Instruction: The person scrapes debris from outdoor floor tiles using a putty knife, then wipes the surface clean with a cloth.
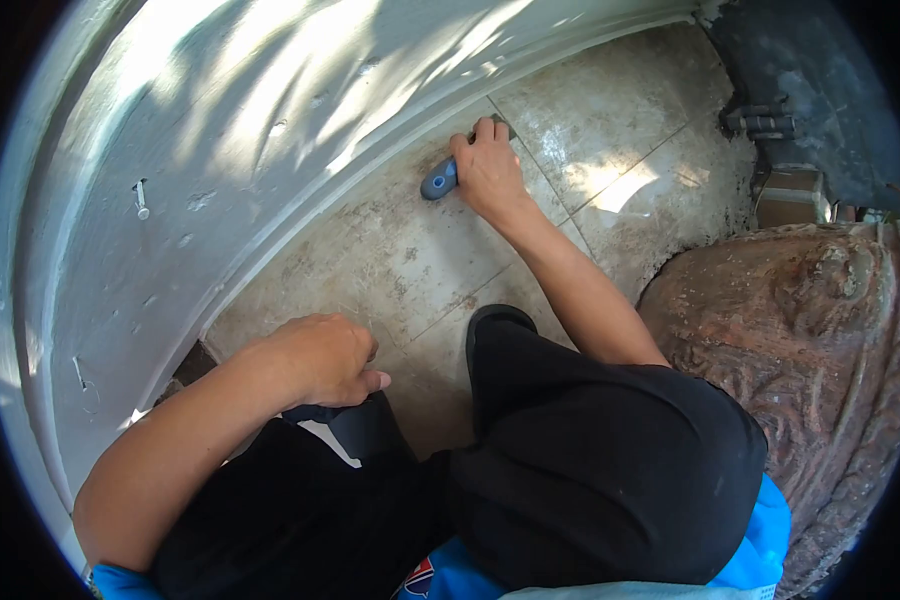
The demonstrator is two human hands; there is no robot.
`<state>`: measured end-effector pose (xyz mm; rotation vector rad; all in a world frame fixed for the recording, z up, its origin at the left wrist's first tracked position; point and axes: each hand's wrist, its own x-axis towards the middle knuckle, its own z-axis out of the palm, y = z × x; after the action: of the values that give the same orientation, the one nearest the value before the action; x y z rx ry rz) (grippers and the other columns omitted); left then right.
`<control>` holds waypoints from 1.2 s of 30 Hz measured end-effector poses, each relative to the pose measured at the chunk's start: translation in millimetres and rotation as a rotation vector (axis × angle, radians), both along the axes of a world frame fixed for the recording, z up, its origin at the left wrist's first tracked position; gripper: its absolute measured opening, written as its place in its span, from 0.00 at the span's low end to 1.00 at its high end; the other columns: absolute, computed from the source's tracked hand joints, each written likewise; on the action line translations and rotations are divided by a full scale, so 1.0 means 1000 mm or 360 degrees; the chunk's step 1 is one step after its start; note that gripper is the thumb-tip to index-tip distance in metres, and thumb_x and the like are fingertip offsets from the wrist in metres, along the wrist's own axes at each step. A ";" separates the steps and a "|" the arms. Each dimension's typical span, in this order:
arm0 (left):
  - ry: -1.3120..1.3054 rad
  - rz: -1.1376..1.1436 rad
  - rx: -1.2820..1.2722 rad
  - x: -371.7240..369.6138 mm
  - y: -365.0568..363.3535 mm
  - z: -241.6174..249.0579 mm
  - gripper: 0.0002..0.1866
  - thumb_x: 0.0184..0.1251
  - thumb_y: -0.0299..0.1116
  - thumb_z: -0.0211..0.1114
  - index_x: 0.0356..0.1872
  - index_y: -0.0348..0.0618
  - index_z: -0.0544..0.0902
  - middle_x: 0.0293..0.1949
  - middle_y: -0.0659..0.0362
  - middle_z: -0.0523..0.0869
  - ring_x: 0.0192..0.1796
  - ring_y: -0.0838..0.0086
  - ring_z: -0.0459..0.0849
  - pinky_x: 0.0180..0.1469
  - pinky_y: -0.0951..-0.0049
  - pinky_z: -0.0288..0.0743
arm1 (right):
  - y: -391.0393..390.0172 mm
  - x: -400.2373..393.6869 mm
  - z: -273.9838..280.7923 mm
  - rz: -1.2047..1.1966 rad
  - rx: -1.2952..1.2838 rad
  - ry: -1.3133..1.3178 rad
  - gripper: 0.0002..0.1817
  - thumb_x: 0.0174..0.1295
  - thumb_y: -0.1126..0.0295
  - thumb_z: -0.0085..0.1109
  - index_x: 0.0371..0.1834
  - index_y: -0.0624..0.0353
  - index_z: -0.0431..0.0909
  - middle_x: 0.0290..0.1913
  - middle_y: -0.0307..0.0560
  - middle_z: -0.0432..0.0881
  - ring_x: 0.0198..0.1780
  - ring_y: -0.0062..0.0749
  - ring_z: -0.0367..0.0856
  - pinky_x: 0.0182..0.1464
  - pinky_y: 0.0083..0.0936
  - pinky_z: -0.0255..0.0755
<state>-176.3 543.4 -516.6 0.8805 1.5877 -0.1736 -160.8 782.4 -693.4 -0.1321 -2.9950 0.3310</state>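
Observation:
Out on the tiled floor [390, 250], my right hand [490, 175] is wrapped round a blue and grey handled tool [439, 181]. The rounded end of its handle sticks out to the left of my fingers. The tool's far end is mostly hidden under the hand, close to a tile joint. My left hand [328, 358] hangs near my left knee, above a dark shoe, with its fingers curled inward. Its palm is turned away, and whether anything is in it cannot be seen.
A white wall [200, 200] with nails [141, 200] curves along the left and top. On the right stands a large brown, rough carved pot [790, 350]. Behind it are a grey wall with pipes [763, 123] and a cardboard box [792, 194].

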 end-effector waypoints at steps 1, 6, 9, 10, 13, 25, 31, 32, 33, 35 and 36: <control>-0.0027 0.0014 -0.0017 0.001 -0.002 -0.001 0.23 0.71 0.49 0.63 0.43 0.35 0.87 0.39 0.41 0.88 0.50 0.48 0.87 0.54 0.53 0.80 | 0.002 -0.002 0.000 -0.0002 0.0025 -0.0034 0.11 0.49 0.77 0.64 0.37 0.67 0.80 0.45 0.65 0.75 0.50 0.55 0.75 0.46 0.39 0.79; -0.0047 -0.0029 0.0019 0.004 -0.004 -0.007 0.23 0.71 0.49 0.63 0.43 0.34 0.87 0.39 0.40 0.88 0.50 0.48 0.87 0.54 0.53 0.80 | -0.047 0.015 -0.001 0.0222 0.0085 -0.0061 0.09 0.55 0.75 0.60 0.38 0.68 0.81 0.43 0.62 0.77 0.47 0.52 0.76 0.49 0.39 0.77; -0.0014 -0.0075 -0.0006 0.002 0.005 -0.004 0.23 0.71 0.49 0.63 0.42 0.35 0.87 0.39 0.40 0.88 0.50 0.48 0.87 0.54 0.53 0.80 | -0.077 0.033 0.008 0.0495 0.0034 -0.0101 0.09 0.55 0.74 0.59 0.38 0.67 0.80 0.43 0.62 0.77 0.47 0.52 0.76 0.50 0.42 0.78; -0.0001 -0.0079 0.0007 0.001 0.005 -0.004 0.23 0.71 0.49 0.62 0.42 0.35 0.87 0.38 0.41 0.88 0.50 0.48 0.87 0.54 0.53 0.80 | -0.074 0.032 0.007 0.0495 -0.0021 -0.0074 0.09 0.55 0.74 0.59 0.38 0.67 0.80 0.43 0.62 0.77 0.47 0.52 0.76 0.50 0.42 0.78; 0.0011 -0.0023 0.0012 0.000 0.003 0.001 0.23 0.72 0.49 0.62 0.42 0.35 0.87 0.38 0.41 0.88 0.49 0.48 0.88 0.53 0.52 0.80 | -0.035 0.011 -0.001 0.0265 -0.0065 0.0058 0.09 0.54 0.75 0.60 0.38 0.64 0.80 0.43 0.61 0.77 0.47 0.51 0.76 0.50 0.38 0.77; 0.0014 -0.0115 0.0059 0.007 0.006 -0.001 0.22 0.72 0.49 0.63 0.40 0.35 0.87 0.36 0.42 0.89 0.47 0.49 0.88 0.52 0.53 0.81 | -0.097 0.035 0.017 0.0566 -0.0339 -0.0166 0.15 0.51 0.75 0.63 0.43 0.64 0.79 0.50 0.67 0.79 0.52 0.57 0.79 0.53 0.41 0.79; 0.0016 -0.0124 0.0016 0.008 0.008 0.008 0.23 0.72 0.49 0.62 0.41 0.35 0.88 0.38 0.43 0.89 0.48 0.50 0.89 0.53 0.54 0.81 | -0.109 0.044 0.018 0.0792 -0.0190 -0.0069 0.13 0.51 0.74 0.64 0.41 0.63 0.80 0.49 0.65 0.80 0.48 0.52 0.79 0.51 0.37 0.78; 0.0023 -0.0108 0.0037 0.008 0.004 0.008 0.23 0.72 0.50 0.61 0.41 0.35 0.88 0.38 0.43 0.89 0.48 0.50 0.89 0.53 0.53 0.81 | -0.098 0.041 0.015 0.0792 -0.0169 0.0066 0.12 0.51 0.73 0.64 0.39 0.63 0.81 0.44 0.63 0.81 0.47 0.50 0.80 0.49 0.36 0.77; 0.0013 -0.0087 0.0005 0.008 0.000 0.008 0.23 0.73 0.50 0.61 0.41 0.35 0.87 0.38 0.42 0.89 0.48 0.50 0.88 0.53 0.53 0.81 | -0.084 0.034 0.009 0.0678 -0.0125 0.0106 0.12 0.51 0.74 0.63 0.40 0.63 0.80 0.45 0.64 0.81 0.47 0.51 0.80 0.50 0.37 0.77; -0.0009 -0.0048 -0.0060 0.009 -0.006 0.007 0.24 0.73 0.50 0.61 0.42 0.34 0.87 0.39 0.42 0.89 0.49 0.50 0.88 0.54 0.53 0.81 | -0.058 0.020 0.000 0.0546 -0.0099 0.0174 0.12 0.52 0.74 0.62 0.40 0.63 0.80 0.46 0.65 0.81 0.48 0.53 0.80 0.51 0.39 0.78; -0.0007 -0.0037 -0.0058 0.010 -0.009 0.006 0.24 0.73 0.50 0.61 0.42 0.34 0.87 0.39 0.42 0.89 0.49 0.49 0.88 0.54 0.53 0.81 | -0.048 0.014 -0.002 0.0525 -0.0117 0.0208 0.11 0.53 0.74 0.62 0.40 0.64 0.80 0.46 0.66 0.81 0.49 0.54 0.80 0.52 0.40 0.78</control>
<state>-166.2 534.6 -510.5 0.8709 1.5659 -0.2165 -146.6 734.0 -695.5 0.3667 -2.8684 0.4625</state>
